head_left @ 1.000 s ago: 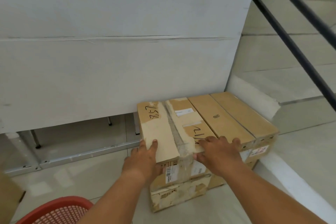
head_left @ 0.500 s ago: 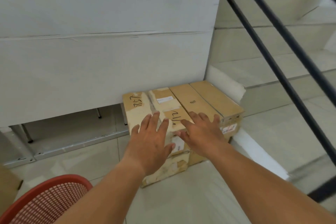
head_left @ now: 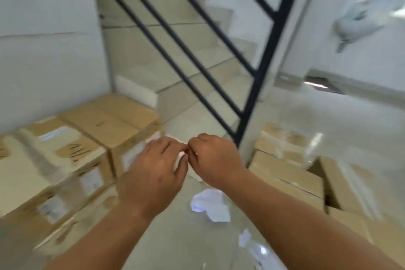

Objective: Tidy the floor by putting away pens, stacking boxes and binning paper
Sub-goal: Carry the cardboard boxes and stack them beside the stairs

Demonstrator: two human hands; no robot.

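The frame is blurred by motion. Stacked cardboard boxes stand against the wall at the left. More cardboard boxes lie on the floor at the right, beside the stair post. A crumpled white paper lies on the floor between the two groups, and smaller paper scraps lie nearer me. My left hand and my right hand hover side by side in mid-air above the floor, fingers loosely curled, holding nothing and touching no box.
A black stair railing rises in the middle, with tiled steps behind it. A white wall backs the left boxes. Glossy floor stretches to the right.
My view has swung right, away from the wall stack. Both hands have lifted off the top box and drawn together. The red basket has left view; the right boxes and paper have come in.
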